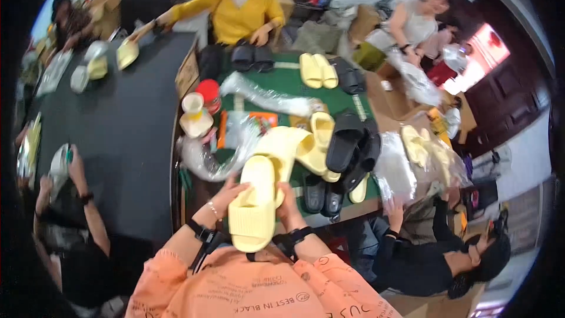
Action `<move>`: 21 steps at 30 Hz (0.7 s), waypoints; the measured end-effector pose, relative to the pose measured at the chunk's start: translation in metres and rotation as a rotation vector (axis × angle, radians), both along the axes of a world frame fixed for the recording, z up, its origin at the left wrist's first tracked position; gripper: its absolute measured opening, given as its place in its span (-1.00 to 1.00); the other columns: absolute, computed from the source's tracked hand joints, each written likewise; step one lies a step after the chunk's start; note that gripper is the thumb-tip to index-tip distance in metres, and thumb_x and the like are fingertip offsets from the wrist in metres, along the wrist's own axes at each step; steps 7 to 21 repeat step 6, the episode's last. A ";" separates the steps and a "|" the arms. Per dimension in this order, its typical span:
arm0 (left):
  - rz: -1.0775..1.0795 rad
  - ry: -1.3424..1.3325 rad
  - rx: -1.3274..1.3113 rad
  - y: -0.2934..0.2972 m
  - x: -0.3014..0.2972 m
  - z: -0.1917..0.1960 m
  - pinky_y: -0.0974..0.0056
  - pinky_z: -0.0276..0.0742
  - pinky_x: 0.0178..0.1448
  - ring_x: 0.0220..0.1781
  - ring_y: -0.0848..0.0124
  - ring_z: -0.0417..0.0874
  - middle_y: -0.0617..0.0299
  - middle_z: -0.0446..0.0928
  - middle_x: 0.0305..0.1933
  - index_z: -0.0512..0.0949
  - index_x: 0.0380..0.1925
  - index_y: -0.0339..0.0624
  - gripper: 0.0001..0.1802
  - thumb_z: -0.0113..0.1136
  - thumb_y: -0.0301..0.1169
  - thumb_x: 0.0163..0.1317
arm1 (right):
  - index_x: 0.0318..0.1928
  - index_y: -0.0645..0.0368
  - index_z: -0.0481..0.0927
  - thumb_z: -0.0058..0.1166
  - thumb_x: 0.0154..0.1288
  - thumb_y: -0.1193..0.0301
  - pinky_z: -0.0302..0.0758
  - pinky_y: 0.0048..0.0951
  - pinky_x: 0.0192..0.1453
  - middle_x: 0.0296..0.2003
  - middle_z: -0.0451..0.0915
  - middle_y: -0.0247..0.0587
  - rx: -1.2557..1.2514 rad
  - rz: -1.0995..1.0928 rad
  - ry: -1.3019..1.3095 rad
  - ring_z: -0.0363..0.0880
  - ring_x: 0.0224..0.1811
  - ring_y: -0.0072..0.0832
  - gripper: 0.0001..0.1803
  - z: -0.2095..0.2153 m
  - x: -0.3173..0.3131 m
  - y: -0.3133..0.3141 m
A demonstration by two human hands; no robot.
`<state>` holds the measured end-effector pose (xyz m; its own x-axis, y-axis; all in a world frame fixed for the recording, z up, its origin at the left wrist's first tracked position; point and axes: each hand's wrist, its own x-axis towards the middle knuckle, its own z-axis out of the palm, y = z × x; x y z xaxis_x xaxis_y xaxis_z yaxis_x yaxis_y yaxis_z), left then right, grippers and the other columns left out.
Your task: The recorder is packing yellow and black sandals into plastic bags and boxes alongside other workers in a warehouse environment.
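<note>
In front of my chest I hold a pale yellow slide sandal point(253, 218), its ribbed strap at the lower end. My left hand point(220, 201) is closed on its left edge. On the other side, my right hand point(288, 205) is closed at the right edge, where a second yellow slide point(279, 144) lies partly behind the first. Most of my right fingers are hidden by the slides. Just past them on the green table sit more yellow slides point(322, 129) and a heap of black slides point(344, 141). Clear plastic wrap point(206, 156) lies near my left hand.
A red-lidded jar point(208, 91) and a cup point(192, 103) stand at the table's left. A dark table point(141, 129) adjoins on the left. Co-workers sit around: one in a yellow top point(241, 15) across, one in black point(424, 265) at right by bagged slides point(429, 147).
</note>
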<state>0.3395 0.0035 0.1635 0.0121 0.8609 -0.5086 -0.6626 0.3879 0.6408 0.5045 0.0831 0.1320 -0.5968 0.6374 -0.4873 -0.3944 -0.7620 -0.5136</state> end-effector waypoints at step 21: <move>-0.307 -0.207 -0.014 -0.018 0.015 -0.031 0.33 0.38 0.03 0.01 0.46 0.40 0.23 0.31 0.07 0.09 0.13 -0.11 -0.40 0.08 -0.38 0.09 | 0.11 0.27 0.19 -0.10 -0.01 0.32 0.26 -0.32 0.13 0.01 0.33 -0.14 0.168 0.028 0.157 0.34 0.03 -0.33 -0.39 0.017 0.009 0.006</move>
